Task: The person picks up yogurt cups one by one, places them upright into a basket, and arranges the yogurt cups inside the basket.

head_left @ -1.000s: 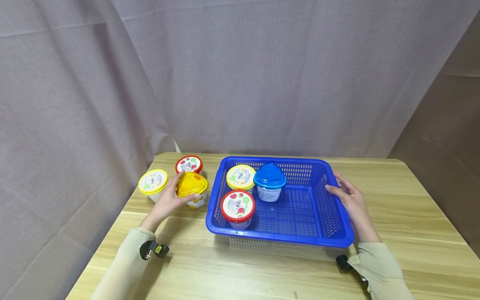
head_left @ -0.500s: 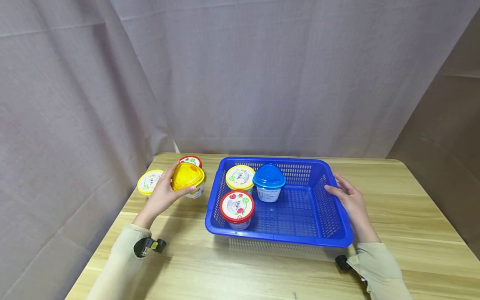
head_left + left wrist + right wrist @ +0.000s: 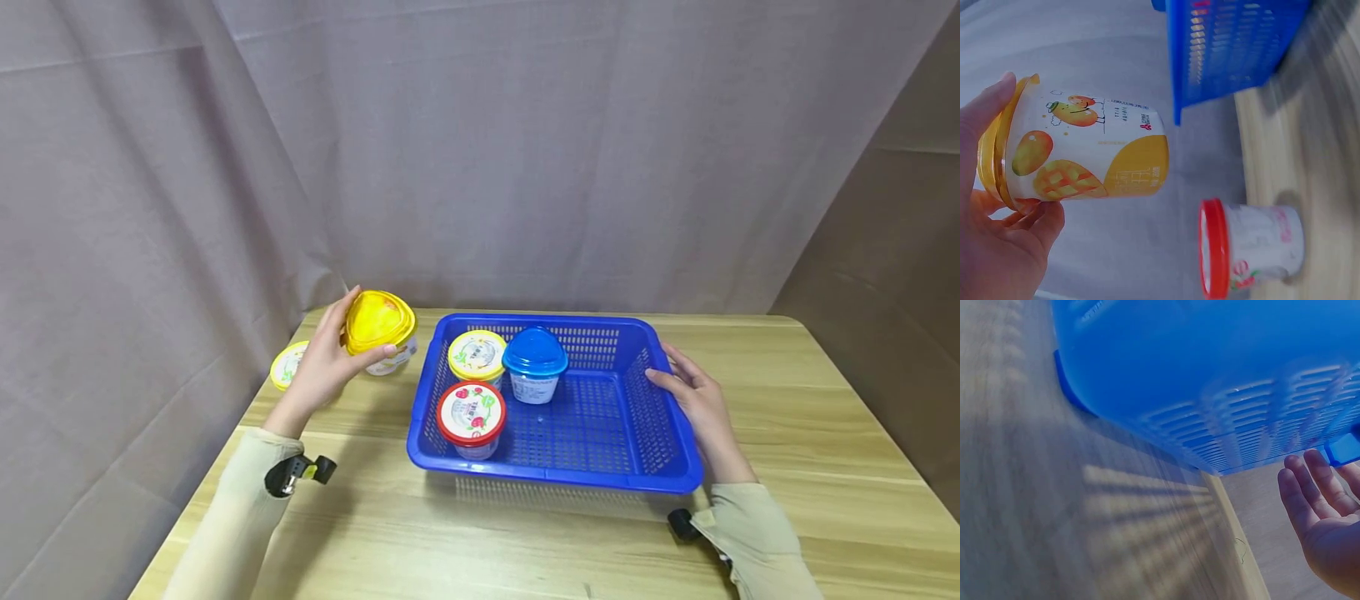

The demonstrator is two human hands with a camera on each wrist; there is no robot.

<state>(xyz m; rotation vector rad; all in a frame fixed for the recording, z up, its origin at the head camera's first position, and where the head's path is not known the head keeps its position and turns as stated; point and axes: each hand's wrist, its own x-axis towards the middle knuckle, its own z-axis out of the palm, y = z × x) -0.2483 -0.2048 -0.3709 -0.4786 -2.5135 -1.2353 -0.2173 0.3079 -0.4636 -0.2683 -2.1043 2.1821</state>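
Observation:
My left hand (image 3: 318, 375) holds a yogurt cup (image 3: 381, 323) by its yellow domed lid, thumb and fingers around the rim. Mango pictures show on the cup's side (image 3: 1085, 150) in the left wrist view, where it hangs above the table. With thumb over the rim and fingers outside, my right hand (image 3: 701, 408) grips the right side of a blue plastic basket (image 3: 562, 477). Inside the basket stand a yellow-lidded cup (image 3: 477, 354), a red-lidded cup (image 3: 471, 414) and a blue domed-lid cup (image 3: 535, 358).
Another yellow-lidded cup (image 3: 287, 365) stands at the table's left, partly behind my left hand. A red-lidded cup (image 3: 1260, 244) on the table shows in the left wrist view; the held cup hides it in the head view. A grey curtain (image 3: 480, 167) hangs behind the table.
My left hand has lifted the mango yogurt cup off the table and moved it up and back, covering the red-lidded cup behind. The right hand and basket have stayed almost still.

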